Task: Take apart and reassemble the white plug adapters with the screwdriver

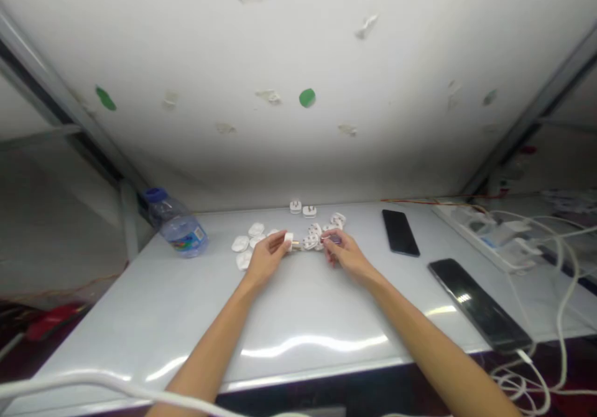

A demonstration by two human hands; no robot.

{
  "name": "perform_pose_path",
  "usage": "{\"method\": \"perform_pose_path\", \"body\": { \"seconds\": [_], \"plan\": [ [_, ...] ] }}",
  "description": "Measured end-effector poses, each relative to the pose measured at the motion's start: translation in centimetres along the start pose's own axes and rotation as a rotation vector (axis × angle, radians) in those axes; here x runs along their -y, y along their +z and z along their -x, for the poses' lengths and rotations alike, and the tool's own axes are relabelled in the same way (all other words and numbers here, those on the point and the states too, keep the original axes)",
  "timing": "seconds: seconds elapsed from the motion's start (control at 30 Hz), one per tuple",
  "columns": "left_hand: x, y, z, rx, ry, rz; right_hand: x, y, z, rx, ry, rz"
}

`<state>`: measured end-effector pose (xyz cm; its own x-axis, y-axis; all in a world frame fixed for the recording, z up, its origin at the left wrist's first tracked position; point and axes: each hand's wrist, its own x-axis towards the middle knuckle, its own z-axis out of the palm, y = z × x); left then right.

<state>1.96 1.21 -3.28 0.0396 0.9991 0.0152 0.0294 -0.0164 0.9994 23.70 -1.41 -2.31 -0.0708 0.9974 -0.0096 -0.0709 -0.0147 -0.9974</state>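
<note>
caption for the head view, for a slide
Left hand pinches a white plug while right hand touches the plug pile on the table, water bottle and two phones nearby.

Soft, dim overhead light; glare streaks across my table (308,344); my left hand (265,260) casts faint shadow; edges bend, blurred.
</note>
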Motion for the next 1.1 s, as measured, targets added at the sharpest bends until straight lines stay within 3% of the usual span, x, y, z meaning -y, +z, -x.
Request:
{"method": "perform_pose_path", "body": {
  "seconds": [0.2, 0.37, 0.6, 0.73, 0.93, 1.03, 1.1],
  "plan": [
    [0.0, 0.0, -0.1, -0.007, 0.017, 0.001, 0.1, 0.0, 0.0, 0.016, 0.002, -0.003],
    [-0.4, 0.1, 0.1, -0.053, 0.058, -0.12, -0.2, 0.0, 0.0, -0.021, -0.016, 0.07],
    [-0.5, 0.3, 0.8, -0.136, 0.191, -0.316, -0.3, -0.1, -0.1, -0.044, -0.066, 0.142],
    [-0.2, 0.4, 1.0, -0.151, 0.267, -0.294, -0.2, -0.1, -0.2, -0.109, -0.074, 0.15],
    [-0.6, 0.7, 1.0, -0.162, 0.195, -0.203, -0.1, -0.5, -0.3, -0.16, -0.087, 0.034],
    [-0.8, 0.9, 1.0, -0.07, 0.111, -0.128, 0.1, -0.5, -0.2, -0.067, -0.106, -0.01],
    [-0.8, 1.2, 1.1, 0.013, 0.067, -0.082, 0.3, -0.3, 0.1, -0.015, -0.165, 0.072]
  ]
}}
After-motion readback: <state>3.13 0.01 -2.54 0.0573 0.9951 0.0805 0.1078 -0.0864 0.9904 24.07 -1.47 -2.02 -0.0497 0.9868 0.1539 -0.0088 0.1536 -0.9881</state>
